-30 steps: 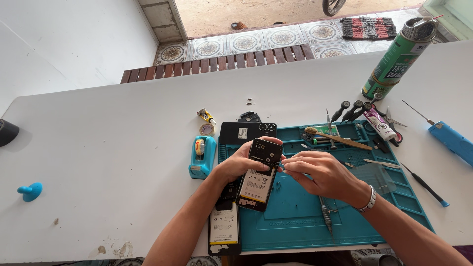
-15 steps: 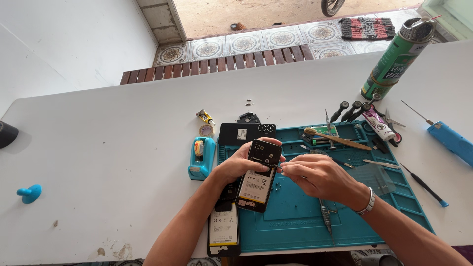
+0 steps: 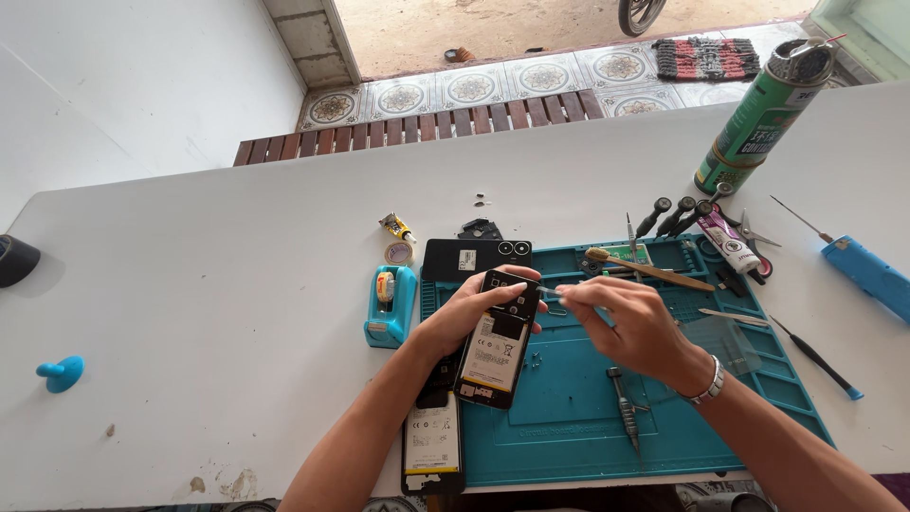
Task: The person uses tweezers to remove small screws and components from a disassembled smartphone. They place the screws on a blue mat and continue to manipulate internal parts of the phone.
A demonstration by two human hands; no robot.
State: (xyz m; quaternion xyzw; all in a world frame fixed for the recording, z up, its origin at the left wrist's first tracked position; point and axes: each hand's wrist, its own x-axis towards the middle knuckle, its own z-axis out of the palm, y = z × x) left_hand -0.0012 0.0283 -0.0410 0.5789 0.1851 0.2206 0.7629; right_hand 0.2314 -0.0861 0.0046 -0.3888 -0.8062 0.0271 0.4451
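My right hand [image 3: 630,322] has its fingers pinched narrow on thin metal tweezers [image 3: 553,292], the tip reaching toward the camera end of the opened phone [image 3: 500,338]. My left hand [image 3: 471,315] wraps that phone from the side, fingers closed around its edge, holding it tilted up off the teal work mat [image 3: 607,417] with the exposed inside facing me. To do this well, I think I should keep the left grip firm so the phone does not rock, rest my right wrist low, and bring the tip in slowly, since whatever sits at the tip is too small for me to make out. Under my left forearm lies a second opened phone [image 3: 433,438]; the black back cover [image 3: 474,257] lies just beyond. A screwdriver [image 3: 626,410] rests on the mat, a green spray can [image 3: 763,114] stands farther off on the white surface [image 3: 218,284].
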